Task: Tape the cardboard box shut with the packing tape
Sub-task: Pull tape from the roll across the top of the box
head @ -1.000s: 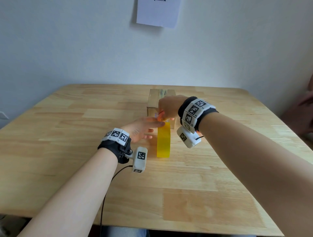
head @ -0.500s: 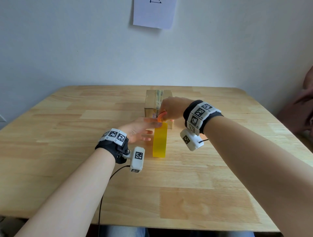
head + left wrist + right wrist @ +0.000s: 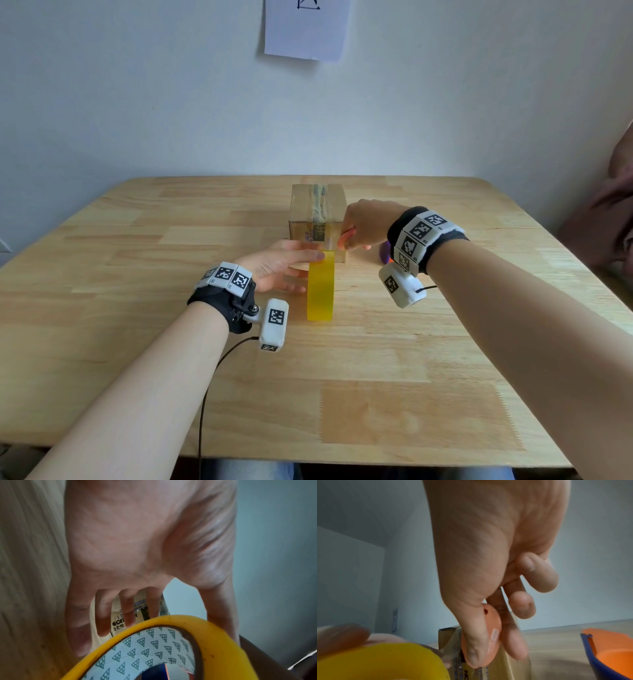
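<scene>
The cardboard box (image 3: 317,212) stands at the table's middle back, with tape along its top seam and down its front. A yellow packing tape roll (image 3: 321,287) stands on edge just before it. My left hand (image 3: 301,270) rests on the roll, thumb over the top, straight fingers (image 3: 126,612) along its left side. A clear strip seems to run from the roll's top to the box front. My right hand (image 3: 346,240) pinches a small orange cutter disc (image 3: 489,632) between thumb and forefinger at the box's front right edge (image 3: 510,655).
An orange and blue object (image 3: 611,654) lies on the wooden table (image 3: 445,394) right of the box, mostly behind my right wrist (image 3: 385,255). A paper sheet (image 3: 306,29) hangs on the wall. Another person's arm (image 3: 613,212) shows at the right edge.
My right hand with the cutter has moved from over the roll's top to the right, to the box's front right edge. The left hand has stayed on the roll.
</scene>
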`<action>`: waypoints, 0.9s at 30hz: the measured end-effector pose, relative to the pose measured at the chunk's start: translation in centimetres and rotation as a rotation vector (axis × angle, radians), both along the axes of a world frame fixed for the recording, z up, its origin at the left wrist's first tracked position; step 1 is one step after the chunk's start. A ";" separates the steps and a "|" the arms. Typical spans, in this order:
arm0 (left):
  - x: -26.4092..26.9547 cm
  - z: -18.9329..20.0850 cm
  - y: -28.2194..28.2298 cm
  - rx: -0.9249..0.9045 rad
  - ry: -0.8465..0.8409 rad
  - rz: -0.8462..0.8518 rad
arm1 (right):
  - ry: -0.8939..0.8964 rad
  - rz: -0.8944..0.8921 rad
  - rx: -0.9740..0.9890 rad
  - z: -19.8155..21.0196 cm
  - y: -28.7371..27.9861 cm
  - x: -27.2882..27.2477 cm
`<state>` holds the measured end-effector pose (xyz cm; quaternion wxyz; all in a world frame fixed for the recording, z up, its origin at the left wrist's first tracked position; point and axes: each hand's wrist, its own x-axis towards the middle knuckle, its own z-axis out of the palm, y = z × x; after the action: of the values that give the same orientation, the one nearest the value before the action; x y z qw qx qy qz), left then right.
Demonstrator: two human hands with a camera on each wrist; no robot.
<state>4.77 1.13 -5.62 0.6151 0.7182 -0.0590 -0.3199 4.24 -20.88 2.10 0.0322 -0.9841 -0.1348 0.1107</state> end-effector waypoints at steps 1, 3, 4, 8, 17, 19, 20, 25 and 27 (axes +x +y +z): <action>0.0 0.0 0.0 -0.002 0.004 0.003 | -0.002 -0.004 0.002 0.1 -0.2 -0.1; 0.1 -0.1 0.0 -0.008 0.010 0.005 | -0.044 0.010 0.044 0.1 -0.2 0.0; 0.0 -0.1 0.0 -0.010 0.014 0.005 | -0.060 0.020 0.078 0.1 -0.1 0.2; 0.1 -0.2 0.0 -0.007 0.031 0.009 | -0.072 0.057 0.188 0.2 1.0 0.3; 0.8 -1.1 0.1 -0.032 0.031 0.050 | -0.080 0.070 0.115 -0.2 4.1 0.4; 0.8 -1.1 0.2 -0.032 0.040 0.057 | -0.088 0.055 0.077 -0.3 4.6 0.4; 0.8 -1.1 0.2 -0.034 0.048 0.058 | -0.084 0.044 0.059 -0.3 4.7 0.4; 0.2 -0.7 0.0 -0.023 0.051 0.028 | -0.064 0.015 0.003 -0.2 3.7 0.4; 0.0 -0.5 -0.1 -0.025 0.039 -0.002 | -0.061 -0.003 0.012 -0.2 3.1 0.2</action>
<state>4.73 1.03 -6.16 0.6247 0.7041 -0.0517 -0.3337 4.47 -17.74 1.94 0.0344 -0.9870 -0.1349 0.0799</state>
